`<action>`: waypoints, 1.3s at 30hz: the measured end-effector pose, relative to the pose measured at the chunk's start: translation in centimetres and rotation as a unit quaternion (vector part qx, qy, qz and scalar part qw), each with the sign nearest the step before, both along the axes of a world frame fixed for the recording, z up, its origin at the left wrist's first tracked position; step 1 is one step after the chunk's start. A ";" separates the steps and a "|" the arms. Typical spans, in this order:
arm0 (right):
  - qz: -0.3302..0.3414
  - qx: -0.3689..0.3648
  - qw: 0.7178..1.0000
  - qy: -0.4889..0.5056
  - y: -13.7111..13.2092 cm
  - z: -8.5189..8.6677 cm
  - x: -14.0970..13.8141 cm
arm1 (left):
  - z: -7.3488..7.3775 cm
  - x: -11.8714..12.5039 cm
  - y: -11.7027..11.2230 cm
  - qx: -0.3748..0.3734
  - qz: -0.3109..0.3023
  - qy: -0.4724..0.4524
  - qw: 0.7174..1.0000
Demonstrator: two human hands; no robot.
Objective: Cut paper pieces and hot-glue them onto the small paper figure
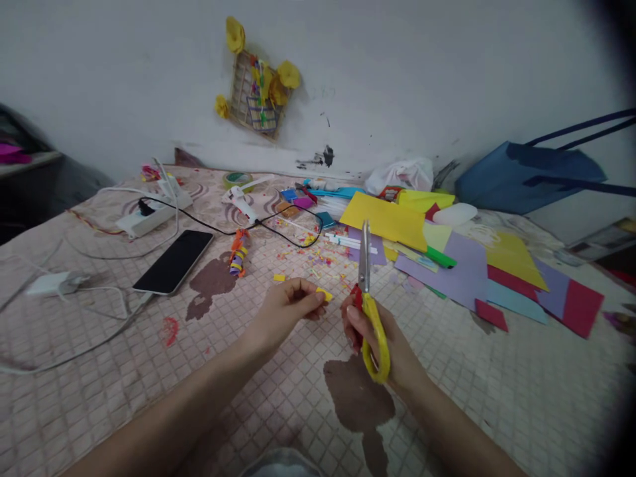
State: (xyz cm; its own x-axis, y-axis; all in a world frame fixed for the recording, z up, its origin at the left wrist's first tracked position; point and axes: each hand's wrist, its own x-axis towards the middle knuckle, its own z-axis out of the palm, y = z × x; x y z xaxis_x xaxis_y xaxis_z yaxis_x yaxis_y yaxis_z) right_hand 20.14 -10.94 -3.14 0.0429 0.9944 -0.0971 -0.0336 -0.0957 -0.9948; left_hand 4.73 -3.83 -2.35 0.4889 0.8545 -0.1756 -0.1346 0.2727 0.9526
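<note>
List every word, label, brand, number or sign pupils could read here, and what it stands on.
"28", then an unclear third digit: faint, on the wall.
Tape roll: any print is too blurred to read.
Glue gun: any marking is too small to read.
No other text is legible.

A phone (173, 262) lies screen-dark at the left, a white cable (130, 318) at its near end and a charger (52, 283) to its left. Beyond stands a power strip (158, 217) holding a black plug (146, 207). A flowered hanging (241, 86) decorates the wall (397, 79); a blue bag (521, 182) is at the right.
</note>
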 end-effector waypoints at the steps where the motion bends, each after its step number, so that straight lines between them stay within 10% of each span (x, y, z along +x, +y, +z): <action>1: 0.015 0.005 1.000 -0.014 -0.1 0.1 0.0 | 0.2 -0.2 0.2 -0.004 0.011 -0.014 1.000; 14: 0.112 0.014 0.958 -0.265 -0.6 1.3 -0.4 | 2.2 -1.4 0.9 0.001 0.102 -0.087 0.991; 39: 0.099 0.014 0.947 -0.305 -0.5 0.3 -0.3 | 1.9 -1.1 0.8 0.022 0.121 -0.085 0.989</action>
